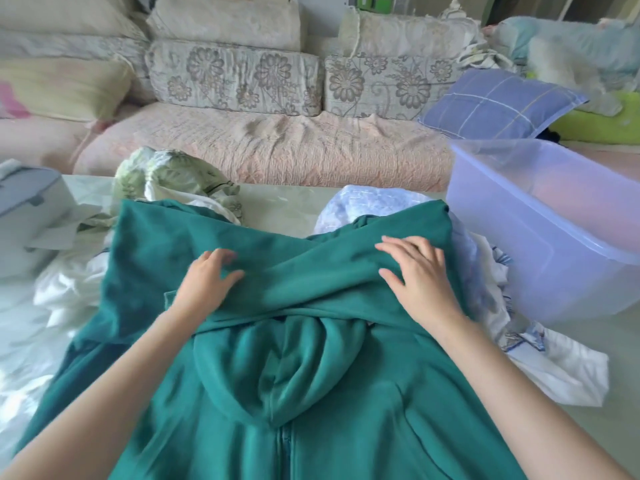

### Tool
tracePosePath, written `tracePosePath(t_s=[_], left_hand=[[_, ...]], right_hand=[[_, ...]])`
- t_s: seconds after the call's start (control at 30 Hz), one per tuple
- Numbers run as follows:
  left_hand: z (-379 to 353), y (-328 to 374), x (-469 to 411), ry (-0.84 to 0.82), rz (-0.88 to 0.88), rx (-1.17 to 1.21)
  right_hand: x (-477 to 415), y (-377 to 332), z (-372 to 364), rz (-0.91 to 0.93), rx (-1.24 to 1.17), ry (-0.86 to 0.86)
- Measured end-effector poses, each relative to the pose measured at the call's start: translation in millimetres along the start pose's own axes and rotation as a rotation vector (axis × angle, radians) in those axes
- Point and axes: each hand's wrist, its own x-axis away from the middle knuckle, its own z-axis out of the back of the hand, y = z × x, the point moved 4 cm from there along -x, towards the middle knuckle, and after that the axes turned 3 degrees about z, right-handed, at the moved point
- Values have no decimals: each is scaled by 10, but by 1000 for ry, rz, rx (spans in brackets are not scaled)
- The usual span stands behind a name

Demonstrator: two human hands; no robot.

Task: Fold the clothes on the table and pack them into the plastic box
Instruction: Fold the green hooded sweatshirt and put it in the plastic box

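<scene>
Both flat, unclenched hands, left hand (207, 277) and right hand (417, 271), press the green hoodie (311, 375); its crossed sleeves could slip apart once lifted.

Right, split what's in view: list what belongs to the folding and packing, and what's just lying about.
Job: teal hoodie, pressed by left hand and right hand; plastic box; white garments; pale blue garment; leaf-print cloth.
Lying about: sofa; floral cushions; blue checked pillow; grey case.
</scene>
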Motion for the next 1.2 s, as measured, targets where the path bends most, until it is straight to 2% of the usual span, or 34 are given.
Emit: tracePosePath(t_s=[0.13,0.27,0.3,0.33,0.4,0.47,0.5,0.6,0.77,0.83,0.9,0.93,1.0,1.1,1.2], left_hand=[[243,-382,65,-204,206,-112],[494,-398,87,-420,161,11],[534,-404,81,-431,141,44],[556,-413,54,-370,129,77],[622,-348,1,-88,112,142],[672,-192,-75,188,23,103],[673,-95,-119,249,-25,47],[573,-24,-307,233,-4,-87],[427,-367,-329,20,328,316],[374,-452,-230,-140,379,523],[336,-492,-114,-193,429,657],[334,-518,-84,-188,434,652],[330,-556,-77,-126,417,601],[410,-433,-70,83,294,307],[443,-275,-43,162,229,222]], right_hand=[[-266,-29,-286,-6,28,-263],[-291,3,-354,-27,117,-353],[-263,23,-370,-49,134,-370],[-226,44,-391,-70,145,-392],[-153,66,-436,-103,137,-426],[-112,65,-459,-130,95,-415],[-112,57,-457,-138,71,-394],[-130,9,-440,-120,-24,-358],[-47,-70,-461,-26,-30,-393],[1,-141,-391,47,-51,-276],[75,-223,-312,154,-18,-130],[122,-257,-297,191,-7,-101],[231,-311,-309,248,-11,-153],[364,-280,-396,213,-20,-280],[389,-245,-303,190,-7,-168]])
